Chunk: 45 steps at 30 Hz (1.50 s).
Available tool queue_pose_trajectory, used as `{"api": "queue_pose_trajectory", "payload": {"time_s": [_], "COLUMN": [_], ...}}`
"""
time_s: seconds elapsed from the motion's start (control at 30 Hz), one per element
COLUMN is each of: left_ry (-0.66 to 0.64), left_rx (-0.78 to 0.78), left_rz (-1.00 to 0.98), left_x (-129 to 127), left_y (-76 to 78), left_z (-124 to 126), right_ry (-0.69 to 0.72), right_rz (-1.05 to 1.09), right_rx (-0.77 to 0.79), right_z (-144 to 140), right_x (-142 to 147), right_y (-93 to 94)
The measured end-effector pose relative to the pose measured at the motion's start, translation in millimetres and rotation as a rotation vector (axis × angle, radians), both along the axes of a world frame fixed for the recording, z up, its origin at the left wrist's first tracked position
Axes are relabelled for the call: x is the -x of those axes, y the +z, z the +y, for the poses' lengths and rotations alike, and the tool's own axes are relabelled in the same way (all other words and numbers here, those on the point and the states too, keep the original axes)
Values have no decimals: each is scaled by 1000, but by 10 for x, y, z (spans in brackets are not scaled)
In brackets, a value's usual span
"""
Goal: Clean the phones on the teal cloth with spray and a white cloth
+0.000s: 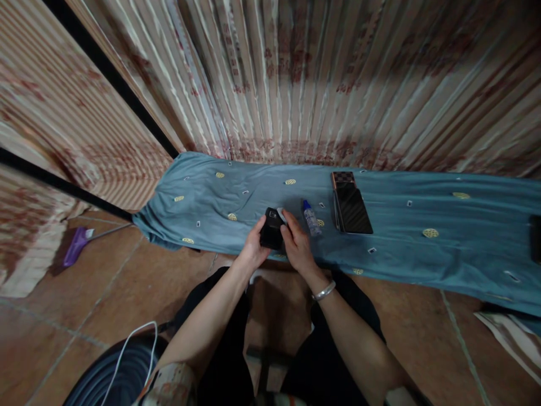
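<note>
A black smartphone [271, 232], its camera bump at the top, is held over the front part of the cloth-covered bench. My left hand [254, 247] grips it along the left side, fingers closed. On the right side, my right hand [297, 239] is closed round a small white piece, likely a cloth or tissue [280, 212], pressed to the phone's upper right edge. Just right of that hand lies a clear bottle with a blue cap [311, 219]. Farther right, a dark tablet [354, 211] rests on other flat items, with a checkered item [342, 178] behind it.
A teal patterned cloth [401, 208] covers the long bench. Striped curtains [296, 84] hang behind it, with black poles [114, 84] at left. A purple brush or broom head [76, 247] and a dark coiled item with a white cable [122, 361] are on the floor. A dark object [536, 239] sits far right.
</note>
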<state>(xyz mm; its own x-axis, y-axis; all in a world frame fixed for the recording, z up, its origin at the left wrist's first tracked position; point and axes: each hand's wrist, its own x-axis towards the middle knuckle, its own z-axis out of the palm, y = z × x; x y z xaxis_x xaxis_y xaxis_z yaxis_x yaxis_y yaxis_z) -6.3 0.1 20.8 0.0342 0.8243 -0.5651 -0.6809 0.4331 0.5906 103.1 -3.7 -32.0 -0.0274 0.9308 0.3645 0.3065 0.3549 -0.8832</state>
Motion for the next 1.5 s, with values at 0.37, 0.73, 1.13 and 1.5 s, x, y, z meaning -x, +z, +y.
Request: {"api": "queue_pose_trajectory", "payload": {"time_s": [0.37, 0.73, 1.13, 1.5], "left_ry": [192, 199, 154, 160], "left_rx": [39, 78, 77, 125], "left_rz": [-49, -103, -137, -152], "left_x": [-3, -78, -235, -328], "left_y": [-22, -6, -106, -102], "left_z": [119, 280, 273, 207], "right_ry": [165, 121, -64, 15], "right_rz": [-61, -14, -355, -434], "right_rx": [-44, -35, -390, -496], "right_z": [-44, -78, -134, -198], "right_x": [-48, -191, -243, -139], "right_y": [14, 82, 144, 202]}}
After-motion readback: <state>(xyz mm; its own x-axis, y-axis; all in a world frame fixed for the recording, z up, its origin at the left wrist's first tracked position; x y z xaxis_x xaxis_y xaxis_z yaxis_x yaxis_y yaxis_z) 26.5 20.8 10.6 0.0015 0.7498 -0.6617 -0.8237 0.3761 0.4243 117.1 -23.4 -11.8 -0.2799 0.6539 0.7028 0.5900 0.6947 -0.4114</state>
